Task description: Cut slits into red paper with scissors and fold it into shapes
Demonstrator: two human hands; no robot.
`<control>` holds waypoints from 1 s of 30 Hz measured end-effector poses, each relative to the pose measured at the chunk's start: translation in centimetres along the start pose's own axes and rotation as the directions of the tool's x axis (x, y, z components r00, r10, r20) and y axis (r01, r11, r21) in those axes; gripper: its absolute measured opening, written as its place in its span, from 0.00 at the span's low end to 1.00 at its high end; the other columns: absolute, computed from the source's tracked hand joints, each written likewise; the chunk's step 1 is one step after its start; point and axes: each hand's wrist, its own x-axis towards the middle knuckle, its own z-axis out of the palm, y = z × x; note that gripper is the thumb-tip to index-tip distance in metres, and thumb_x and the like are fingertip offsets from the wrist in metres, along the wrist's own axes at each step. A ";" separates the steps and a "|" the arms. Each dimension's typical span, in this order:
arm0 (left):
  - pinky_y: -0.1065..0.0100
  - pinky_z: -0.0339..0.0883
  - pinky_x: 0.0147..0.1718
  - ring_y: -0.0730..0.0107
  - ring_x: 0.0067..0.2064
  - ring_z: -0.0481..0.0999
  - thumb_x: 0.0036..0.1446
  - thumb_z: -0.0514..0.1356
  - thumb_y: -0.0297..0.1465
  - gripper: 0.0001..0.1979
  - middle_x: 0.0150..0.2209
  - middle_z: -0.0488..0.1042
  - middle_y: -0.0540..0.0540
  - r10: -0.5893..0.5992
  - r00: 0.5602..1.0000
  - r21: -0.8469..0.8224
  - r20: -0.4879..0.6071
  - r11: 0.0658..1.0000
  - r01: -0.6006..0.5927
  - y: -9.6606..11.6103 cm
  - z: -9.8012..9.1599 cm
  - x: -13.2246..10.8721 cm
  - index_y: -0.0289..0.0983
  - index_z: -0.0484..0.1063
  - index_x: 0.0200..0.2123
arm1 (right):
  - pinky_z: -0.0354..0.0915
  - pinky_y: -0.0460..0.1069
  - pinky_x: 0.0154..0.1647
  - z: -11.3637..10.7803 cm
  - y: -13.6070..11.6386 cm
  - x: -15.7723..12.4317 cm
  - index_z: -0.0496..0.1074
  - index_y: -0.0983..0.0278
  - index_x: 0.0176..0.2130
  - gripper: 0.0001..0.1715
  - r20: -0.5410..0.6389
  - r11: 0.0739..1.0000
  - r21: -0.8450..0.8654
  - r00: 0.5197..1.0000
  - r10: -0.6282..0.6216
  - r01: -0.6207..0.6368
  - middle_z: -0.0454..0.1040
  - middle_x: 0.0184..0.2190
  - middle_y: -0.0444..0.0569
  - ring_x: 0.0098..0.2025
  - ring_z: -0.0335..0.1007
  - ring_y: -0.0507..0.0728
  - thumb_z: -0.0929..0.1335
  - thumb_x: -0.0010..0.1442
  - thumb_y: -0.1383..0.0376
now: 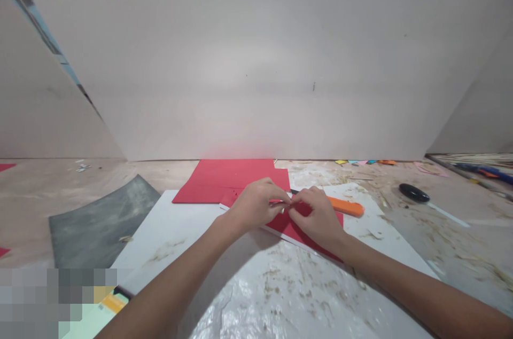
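Observation:
My left hand point(258, 204) and my right hand point(318, 221) meet fingertip to fingertip, both closed in a pinch. Whatever is between the fingers is too small to make out. Right below them lies a narrow red paper piece point(294, 227) with a white edge, slanting across the white board point(236, 285). Behind my right hand rests an orange-handled cutter point(348, 206), partly covered by that hand. Larger red sheets point(228, 174) lie flat beyond my left hand, against the upright panel.
A tall white panel point(256, 72) closes off the back. On the left is a dark grey sheet point(104, 221). To the right lies a black-handled tool point(414, 193) with a pale shaft. Colourful paper scraps point(371, 162) sit along the panel's foot, and glue-like residue marks the table.

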 end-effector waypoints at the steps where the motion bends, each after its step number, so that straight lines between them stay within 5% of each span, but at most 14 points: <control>1: 0.67 0.68 0.36 0.65 0.39 0.74 0.56 0.62 0.23 0.12 0.36 0.82 0.52 0.000 1.000 0.002 0.002 1.000 0.000 -0.1 0.0 0.0 0.46 0.81 0.38 | 0.60 0.55 0.38 0.0 0.0 0.0 0.71 0.59 0.28 0.05 0.000 1.000 0.002 1.000 0.001 -0.001 0.75 0.26 0.44 0.33 0.66 0.59 0.66 0.54 0.68; 13: 0.68 0.66 0.35 0.68 0.33 0.73 0.60 0.60 0.25 0.10 0.32 0.81 0.50 0.154 0.987 0.153 -0.050 0.978 -0.145 -1.0 0.6 0.0 0.44 0.81 0.37 | 0.59 0.54 0.37 -0.1 -0.5 -0.1 0.68 0.60 0.25 0.06 -0.001 0.999 -0.009 0.999 0.032 -0.032 0.72 0.22 0.44 0.32 0.64 0.58 0.66 0.53 0.68; 30: 0.70 0.67 0.34 0.68 0.35 0.71 0.55 0.63 0.20 0.13 0.32 0.82 0.54 0.066 0.997 0.052 -0.034 0.997 -0.064 -0.9 0.6 0.0 0.44 0.81 0.35 | 0.57 0.54 0.37 0.0 -0.2 -0.1 0.72 0.59 0.29 0.05 0.010 0.999 0.026 0.999 0.032 -0.033 0.73 0.24 0.44 0.33 0.63 0.58 0.66 0.53 0.68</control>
